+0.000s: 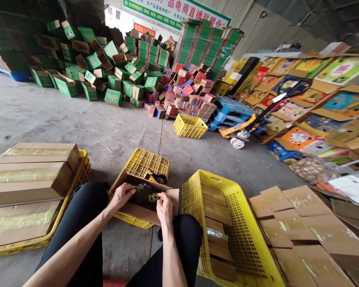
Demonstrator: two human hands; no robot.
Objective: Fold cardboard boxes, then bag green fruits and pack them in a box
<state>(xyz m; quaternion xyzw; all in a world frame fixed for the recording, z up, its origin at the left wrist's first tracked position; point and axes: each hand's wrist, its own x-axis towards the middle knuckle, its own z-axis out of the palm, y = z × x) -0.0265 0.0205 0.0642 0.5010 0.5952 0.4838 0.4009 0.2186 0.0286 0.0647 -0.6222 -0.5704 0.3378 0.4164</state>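
An open cardboard box [140, 212] sits between my knees on an upturned yellow crate [148, 161]. Inside it lie dark green and yellowish patterned pieces [152, 197], partly in shadow; their kind is unclear. My left hand [123, 197] reaches over the box's left side, its fingertips pinched beside a green piece. On the right side, my right hand [164, 207] has thumb and forefinger closed near a yellowish piece. What the fingertips grip, if anything, is too small to name. Just behind the box, a yellow and black tape dispenser [155, 177] rests on the crate.
To the right stands a yellow crate [242, 223] with several cardboard boxes inside, beside more taped boxes [296, 227]. Another loaded crate [85, 167] is at left. Farther off are a yellow basket [190, 126], a pallet jack [242, 129] and piled green boxes [112, 97].
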